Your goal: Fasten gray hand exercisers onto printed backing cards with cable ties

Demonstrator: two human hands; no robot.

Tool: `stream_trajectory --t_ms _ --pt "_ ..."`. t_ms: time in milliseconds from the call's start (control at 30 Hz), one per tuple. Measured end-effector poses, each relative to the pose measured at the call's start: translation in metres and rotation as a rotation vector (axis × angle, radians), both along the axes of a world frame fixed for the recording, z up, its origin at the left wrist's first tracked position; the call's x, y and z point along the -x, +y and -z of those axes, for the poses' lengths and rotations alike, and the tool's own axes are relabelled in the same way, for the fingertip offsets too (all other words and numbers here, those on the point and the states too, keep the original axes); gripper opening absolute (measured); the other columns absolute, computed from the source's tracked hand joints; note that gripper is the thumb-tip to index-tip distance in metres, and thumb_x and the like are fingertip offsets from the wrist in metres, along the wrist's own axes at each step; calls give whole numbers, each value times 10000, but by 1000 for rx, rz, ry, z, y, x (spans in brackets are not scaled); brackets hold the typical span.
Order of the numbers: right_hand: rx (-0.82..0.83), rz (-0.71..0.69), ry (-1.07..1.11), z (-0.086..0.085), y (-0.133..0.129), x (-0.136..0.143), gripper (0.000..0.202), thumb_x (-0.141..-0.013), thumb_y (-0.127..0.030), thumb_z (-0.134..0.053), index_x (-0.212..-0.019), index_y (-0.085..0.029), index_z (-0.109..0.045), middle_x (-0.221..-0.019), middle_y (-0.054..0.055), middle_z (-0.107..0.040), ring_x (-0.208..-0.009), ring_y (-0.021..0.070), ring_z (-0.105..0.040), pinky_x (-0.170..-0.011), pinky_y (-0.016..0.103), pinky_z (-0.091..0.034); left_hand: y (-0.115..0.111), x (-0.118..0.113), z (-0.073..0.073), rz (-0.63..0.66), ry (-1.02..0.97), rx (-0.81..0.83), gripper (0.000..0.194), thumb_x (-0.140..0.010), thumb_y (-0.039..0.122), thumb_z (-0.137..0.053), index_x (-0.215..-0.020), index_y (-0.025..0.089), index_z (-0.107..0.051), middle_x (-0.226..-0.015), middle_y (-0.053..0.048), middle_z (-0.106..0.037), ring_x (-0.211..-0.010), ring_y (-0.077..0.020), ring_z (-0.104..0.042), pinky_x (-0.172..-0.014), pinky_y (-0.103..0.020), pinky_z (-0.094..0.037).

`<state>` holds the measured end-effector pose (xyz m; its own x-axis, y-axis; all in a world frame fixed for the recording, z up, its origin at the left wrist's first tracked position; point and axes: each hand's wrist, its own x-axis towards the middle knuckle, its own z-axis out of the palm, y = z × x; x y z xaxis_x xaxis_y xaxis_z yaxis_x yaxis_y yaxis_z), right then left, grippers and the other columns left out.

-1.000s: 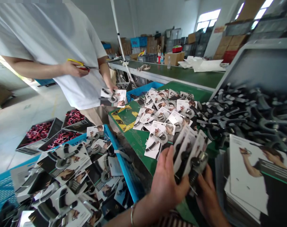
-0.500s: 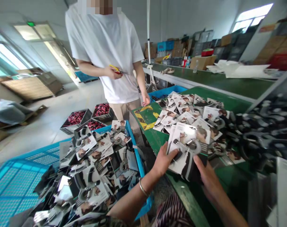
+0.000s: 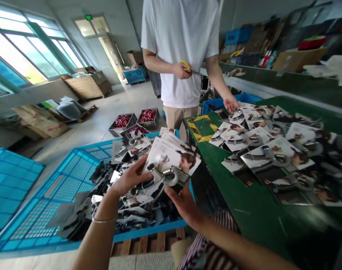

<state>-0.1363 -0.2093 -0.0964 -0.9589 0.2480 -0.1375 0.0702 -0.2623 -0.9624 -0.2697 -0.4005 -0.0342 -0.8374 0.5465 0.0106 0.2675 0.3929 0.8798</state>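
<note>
A small stack of carded packages [image 3: 171,159], each with a grey curved tool on its card, is held between my two hands above the right part of a blue crate [image 3: 77,159]. My left hand [image 3: 133,178] grips the stack's left edge, thumb on the front. At the lower right edge, my right hand [image 3: 184,204] has its thumb against the front card; its other fingers are partly hidden behind. More such packages [image 3: 142,221] fill the crate beneath. Loose packages [image 3: 261,135] are heaped on the green table [image 3: 229,187] at the right.
Across the table corner stands a person in a white shirt [image 3: 184,48], holding yellow-handled scissors [image 3: 185,65] and reaching one hand [image 3: 231,104] to the heap. Grey bins of red items [image 3: 122,121] stand on the floor beyond the crate.
My hands and the stack have moved left, from over the green table to over the blue crate. The person's free hand has moved onto the heap. The view has turned left.
</note>
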Motion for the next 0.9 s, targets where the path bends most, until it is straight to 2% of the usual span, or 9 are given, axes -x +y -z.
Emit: stream_trajectory --t_ms 100,200,267,433,533,633,733,800,900 --pt "106 -109 -378 52 -33 -26 588 -721 -365 -751 -1251 -248 -523 -1094 47 -693 -1080 243 -649 -926 380 -511 -42 -1 48 29 -14 500 805 -718 525 -717 -1450 295 -474 -1517 -68 -494 -1381 -327 -467 -1130 -500 -368" --pt "141 -180 -583 94 -45 -59 292 -764 -310 -678 -1005 -181 -576 -711 1 -633 -666 200 -657 -639 333 -524 -43 -16 109 -12 -29 682 1183 -449 356 -872 -1508 157 -384 -1583 -253 -310 -1463 -476 -245 -1131 -653 -223" --pt "173 -236 -666 109 -44 -71 184 -800 -300 -672 -875 -167 -571 -617 -35 -563 -526 148 -576 -543 289 -480 -34 -28 141 -42 2 754 1255 -475 324 -845 -1557 110 -246 -1620 -296 -112 -1496 -479 -49 -1132 -674 -154" --pt "224 -228 -641 116 -33 -61 193 -919 -349 -613 -901 -162 -571 -736 -41 -577 -550 81 -520 -543 223 -440 -28 -43 170 -53 93 841 1202 -585 354 -766 -1585 165 -127 -1653 -232 -4 -1519 -401 57 -1163 -611 -134" --pt "281 -259 -596 105 -19 -61 232 -795 -356 -671 -864 -172 -547 -729 -32 -615 -523 89 -551 -549 236 -435 -23 -35 159 -61 121 870 1175 -546 354 -784 -1552 85 -239 -1612 -313 -161 -1489 -498 -94 -1117 -673 -194" --pt "318 -313 -490 81 7 -78 332 -654 -378 -749 -850 -166 -587 -699 -11 -654 -528 120 -582 -575 269 -448 13 -16 126 -72 262 793 990 -738 485 -654 -1538 58 -257 -1603 -298 -207 -1485 -486 -148 -1127 -661 -208" --pt "308 -305 -330 40 48 -114 370 -625 -388 -818 -881 -165 -670 -799 18 -714 -728 166 -661 -743 306 -481 92 -16 76 -55 531 304 797 -882 511 -527 -1533 122 -284 -1573 -201 -339 -1483 -333 -268 -1195 -501 -226" --pt "210 -221 -213 4 77 -150 330 -712 -410 -801 -938 -187 -711 -920 28 -732 -909 186 -665 -856 306 -461 160 -40 41 28 503 9 656 -887 502 -557 -1446 175 -449 -1456 -160 -505 -1394 -312 -426 -1170 -472 -305" --pt "-30 15 -86 -46 107 -221 290 -876 -434 -677 -1070 -221 -707 -1044 49 -723 -971 197 -655 -854 309 -469 261 -102 4 529 120 -149 479 -888 468 -603 -1307 236 -605 -1361 -99 -617 -1243 -279 -584 -1106 -432 -406"
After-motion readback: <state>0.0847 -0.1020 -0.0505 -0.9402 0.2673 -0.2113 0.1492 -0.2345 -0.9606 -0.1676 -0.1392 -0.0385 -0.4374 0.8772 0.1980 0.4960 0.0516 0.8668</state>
